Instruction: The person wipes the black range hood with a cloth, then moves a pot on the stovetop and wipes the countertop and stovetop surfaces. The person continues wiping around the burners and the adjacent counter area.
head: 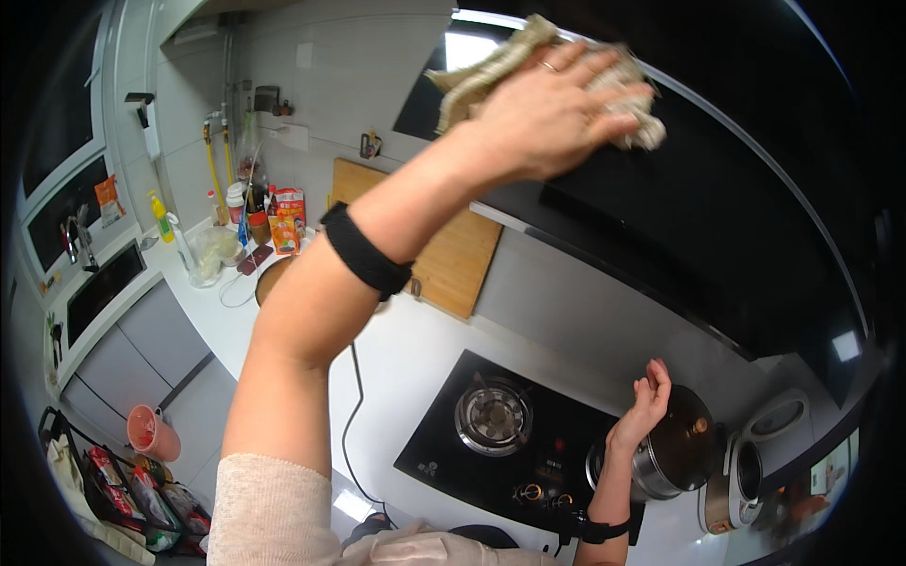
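Observation:
My left hand (pixel 548 113) lies palm-down over a beige cloth (pixel 474 85), pressing it to the glossy black front of a range hood (pixel 708 205). The fingers are spread, a ring is on one of them, and the cloth bunches out around them. Lower down, my right hand (pixel 644 403) is raised with loosely bent fingers and nothing in it. It is beside a steel pot with a dark glass lid (pixel 679 439), over the right side of a black gas cooktop (pixel 453 431). Whether it touches the pot, I cannot tell.
A wooden cutting board (pixel 453 265) leans on the wall behind the counter (pixel 396 396). Bottles and food packets (pixel 287 223) crowd the left corner, near a sink (pixel 106 290). A rice cooker (pixel 732 481) with its lid raised stands right of the pot. A pink bin (pixel 152 433) is on the floor.

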Motion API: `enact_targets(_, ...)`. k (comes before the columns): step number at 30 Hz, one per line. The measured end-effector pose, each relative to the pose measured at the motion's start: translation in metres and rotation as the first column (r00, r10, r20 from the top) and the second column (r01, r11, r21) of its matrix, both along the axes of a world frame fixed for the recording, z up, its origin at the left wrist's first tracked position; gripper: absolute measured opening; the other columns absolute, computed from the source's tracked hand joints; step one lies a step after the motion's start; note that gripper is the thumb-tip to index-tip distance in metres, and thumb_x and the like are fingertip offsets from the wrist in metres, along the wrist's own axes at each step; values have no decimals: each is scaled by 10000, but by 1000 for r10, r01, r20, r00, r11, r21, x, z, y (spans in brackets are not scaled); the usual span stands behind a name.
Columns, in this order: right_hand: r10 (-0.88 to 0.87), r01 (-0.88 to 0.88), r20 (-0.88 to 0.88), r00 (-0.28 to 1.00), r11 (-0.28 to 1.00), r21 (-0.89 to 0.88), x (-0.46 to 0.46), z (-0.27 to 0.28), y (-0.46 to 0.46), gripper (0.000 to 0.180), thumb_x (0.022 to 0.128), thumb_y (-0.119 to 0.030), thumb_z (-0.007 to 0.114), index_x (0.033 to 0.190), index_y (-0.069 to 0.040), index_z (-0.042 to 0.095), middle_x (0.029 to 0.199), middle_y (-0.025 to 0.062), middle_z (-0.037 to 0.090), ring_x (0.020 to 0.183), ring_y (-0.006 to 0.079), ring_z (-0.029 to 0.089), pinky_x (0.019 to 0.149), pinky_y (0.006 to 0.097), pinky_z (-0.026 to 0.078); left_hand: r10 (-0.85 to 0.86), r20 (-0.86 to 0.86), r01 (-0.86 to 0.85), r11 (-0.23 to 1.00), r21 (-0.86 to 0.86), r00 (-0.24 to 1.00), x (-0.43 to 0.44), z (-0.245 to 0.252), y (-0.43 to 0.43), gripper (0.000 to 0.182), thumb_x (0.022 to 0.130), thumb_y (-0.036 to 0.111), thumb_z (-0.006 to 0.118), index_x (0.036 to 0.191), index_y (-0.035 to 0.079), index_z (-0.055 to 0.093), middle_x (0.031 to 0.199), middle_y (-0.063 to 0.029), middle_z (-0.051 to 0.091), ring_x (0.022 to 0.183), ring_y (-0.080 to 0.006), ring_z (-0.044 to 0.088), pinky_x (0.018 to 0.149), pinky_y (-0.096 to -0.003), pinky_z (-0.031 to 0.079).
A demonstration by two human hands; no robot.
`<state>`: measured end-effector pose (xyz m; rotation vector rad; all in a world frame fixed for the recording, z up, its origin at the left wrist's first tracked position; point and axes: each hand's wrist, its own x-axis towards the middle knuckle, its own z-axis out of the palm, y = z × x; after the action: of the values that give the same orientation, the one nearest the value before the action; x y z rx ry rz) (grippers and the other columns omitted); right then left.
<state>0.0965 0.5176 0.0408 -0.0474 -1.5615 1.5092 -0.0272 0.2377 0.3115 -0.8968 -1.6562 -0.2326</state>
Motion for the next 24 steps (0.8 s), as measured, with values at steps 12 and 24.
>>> enact_targets(12, -52, 51, -6, 999, 998, -31, 32, -6, 13, 306, 885, 32, 453, 1163, -12, 573, 1375, 114, 462, 1189, 195, 483, 1007, 330, 356, 279, 124, -302, 922, 242, 952, 2, 5, -13, 437, 984, 453, 370, 1321, 246, 557, 1383, -159, 451, 1251, -369, 420, 992, -563, 312)
enact_targets(24, 13, -12, 17, 1000, 997, -73, 18, -18, 1, 314, 851, 78, 446, 1132, 17, 571, 1361, 142, 438, 1186, 223, 485, 1059, 356, 338, -44, -88, 37, 996, -81, 995, 42, -11, 23, 485, 915, 377, 431, 1318, 136, 554, 1374, -182, 473, 1300, -297, 432, 1088, -525, 249)
